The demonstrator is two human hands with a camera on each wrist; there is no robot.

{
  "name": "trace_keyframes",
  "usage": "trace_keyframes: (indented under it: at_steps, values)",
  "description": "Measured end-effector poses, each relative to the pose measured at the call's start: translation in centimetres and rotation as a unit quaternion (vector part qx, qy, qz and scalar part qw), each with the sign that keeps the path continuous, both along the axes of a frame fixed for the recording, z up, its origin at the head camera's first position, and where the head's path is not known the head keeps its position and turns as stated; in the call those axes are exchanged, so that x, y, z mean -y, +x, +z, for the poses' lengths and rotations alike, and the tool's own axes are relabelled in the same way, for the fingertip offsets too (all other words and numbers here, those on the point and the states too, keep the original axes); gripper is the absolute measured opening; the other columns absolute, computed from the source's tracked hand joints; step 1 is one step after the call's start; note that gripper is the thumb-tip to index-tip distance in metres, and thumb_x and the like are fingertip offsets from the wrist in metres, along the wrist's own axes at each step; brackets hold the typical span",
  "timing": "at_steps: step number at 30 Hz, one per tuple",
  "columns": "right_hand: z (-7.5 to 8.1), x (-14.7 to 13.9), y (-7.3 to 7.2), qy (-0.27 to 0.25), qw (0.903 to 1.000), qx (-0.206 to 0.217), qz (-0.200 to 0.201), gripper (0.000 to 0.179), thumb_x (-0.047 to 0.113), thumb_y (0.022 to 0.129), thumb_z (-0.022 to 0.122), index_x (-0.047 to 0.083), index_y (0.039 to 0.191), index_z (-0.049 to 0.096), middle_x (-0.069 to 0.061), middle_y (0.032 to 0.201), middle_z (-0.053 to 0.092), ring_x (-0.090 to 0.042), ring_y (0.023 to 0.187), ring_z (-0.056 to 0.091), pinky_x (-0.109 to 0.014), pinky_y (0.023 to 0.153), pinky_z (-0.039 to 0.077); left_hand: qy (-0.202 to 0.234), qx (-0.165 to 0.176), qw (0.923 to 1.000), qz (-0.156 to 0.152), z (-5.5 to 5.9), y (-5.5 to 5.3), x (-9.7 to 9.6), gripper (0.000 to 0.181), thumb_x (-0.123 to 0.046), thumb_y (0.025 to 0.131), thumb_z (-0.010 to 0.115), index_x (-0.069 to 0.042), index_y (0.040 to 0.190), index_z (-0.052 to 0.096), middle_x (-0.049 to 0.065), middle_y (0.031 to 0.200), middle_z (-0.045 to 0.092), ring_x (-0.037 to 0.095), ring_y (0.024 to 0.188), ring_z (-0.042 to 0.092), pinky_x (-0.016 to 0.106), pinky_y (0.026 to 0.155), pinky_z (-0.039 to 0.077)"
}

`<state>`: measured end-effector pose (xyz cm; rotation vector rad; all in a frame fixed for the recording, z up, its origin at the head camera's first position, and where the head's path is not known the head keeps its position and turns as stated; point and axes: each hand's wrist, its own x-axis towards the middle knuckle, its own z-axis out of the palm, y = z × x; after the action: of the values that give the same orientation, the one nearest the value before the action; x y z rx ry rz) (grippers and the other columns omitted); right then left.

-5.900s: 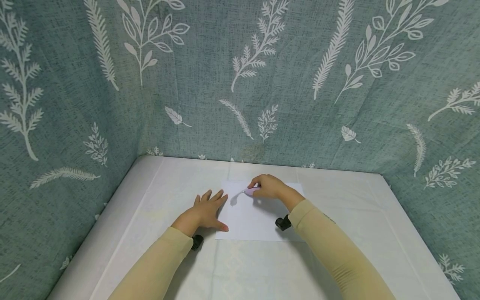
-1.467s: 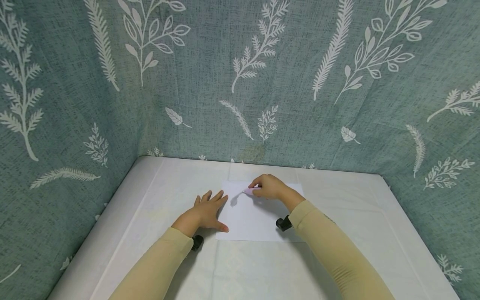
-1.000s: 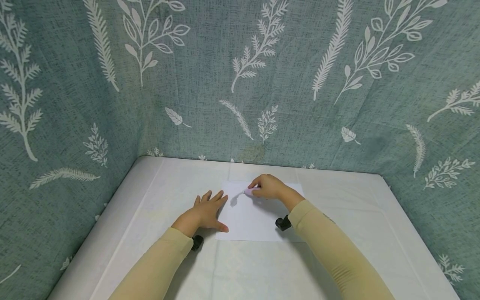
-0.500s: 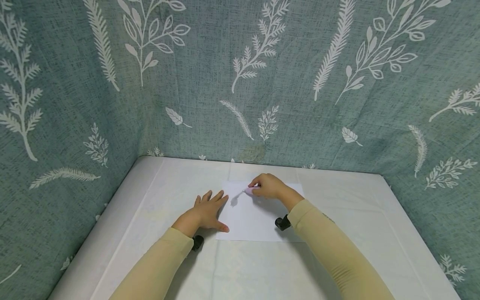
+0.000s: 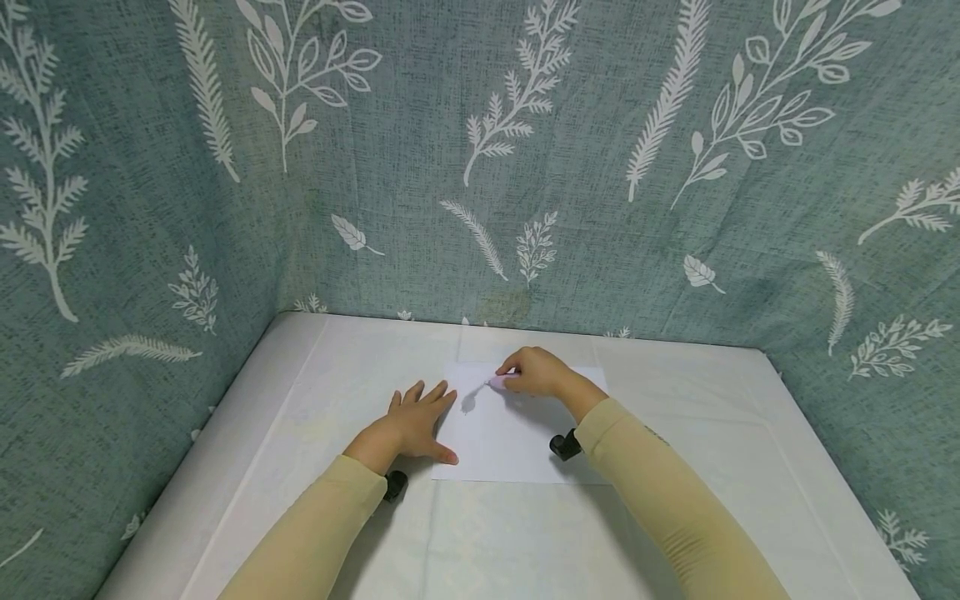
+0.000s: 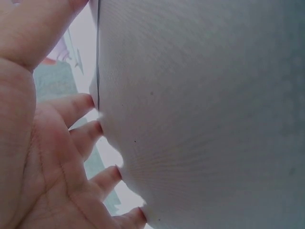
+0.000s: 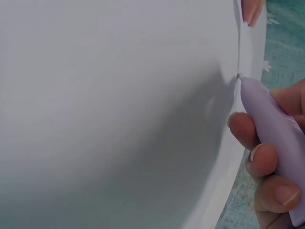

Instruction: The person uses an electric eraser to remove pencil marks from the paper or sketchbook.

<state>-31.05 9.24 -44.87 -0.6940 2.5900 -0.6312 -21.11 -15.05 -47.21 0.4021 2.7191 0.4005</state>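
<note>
My right hand [image 5: 538,372] grips a thick lavender pen-shaped tool [image 7: 269,114] with a tapered body and a short thin tip. Thumb and curled fingers wrap its body in the right wrist view. The tip is right at the surface of a plain white sheet of paper [image 5: 498,442], in its upper left part. A grey shadow runs down-left from the tip. My left hand [image 5: 408,425] rests with fingers spread over the sheet's left edge, its thumb at the lower left. In the left wrist view, the fingertips [image 6: 110,177] press down at the pale surface.
The paper lies on a table under a white cloth [image 5: 315,417]. Teal curtains [image 5: 480,242] with white leaf prints stand along the back and both sides. A black wrist camera [image 5: 566,446] hangs at the right wrist, and another camera [image 5: 395,485] at the left.
Over the last several seconds the hands, the pen-shaped tool and the paper look nearly the same. Only tiny shifts of the view show.
</note>
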Motion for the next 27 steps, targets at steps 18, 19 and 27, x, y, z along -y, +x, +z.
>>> trace_keyframes:
  at_steps: [18, 19, 27]
  values:
    - [-0.02, -0.37, -0.33, 0.012, 0.9985, 0.053, 0.004, 0.025, 0.024, 0.099, 0.064, 0.018, 0.123, 0.071, 0.000, 0.080, 0.067, -0.017, 0.061, 0.062, -0.030, 0.062, 0.050, -0.007, 0.004, 1.0000, 0.000, 0.08, -0.12, -0.07, 0.112, -0.059, 0.070, 0.084, -0.015, 0.159, 0.031, 0.008, 0.167, 0.018, 0.045, 0.151, 0.008, 0.068, 0.115, 0.007]
    - [0.00, -0.37, -0.34, 0.014, 0.9984, 0.055, 0.007, 0.025, 0.024, 0.099, 0.064, 0.018, 0.123, 0.070, 0.001, 0.081, 0.067, -0.017, 0.062, 0.062, -0.030, 0.062, 0.050, -0.007, 0.004, 1.0000, 0.000, 0.07, -0.13, -0.07, 0.112, -0.059, 0.070, 0.084, -0.015, 0.159, 0.031, 0.008, 0.167, 0.018, 0.045, 0.151, 0.009, 0.068, 0.115, 0.007]
    - [-0.17, -0.42, -0.22, 0.017, 0.9982, 0.055, 0.014, 0.023, 0.026, 0.100, 0.063, 0.019, 0.122, 0.068, 0.001, 0.081, 0.068, -0.016, 0.057, 0.058, -0.029, 0.061, 0.048, -0.006, 0.002, 1.0000, 0.000, -0.23, -0.18, -0.05, 0.113, -0.060, 0.070, 0.084, -0.016, 0.159, 0.031, 0.008, 0.167, 0.018, 0.045, 0.151, 0.008, 0.068, 0.115, 0.006]
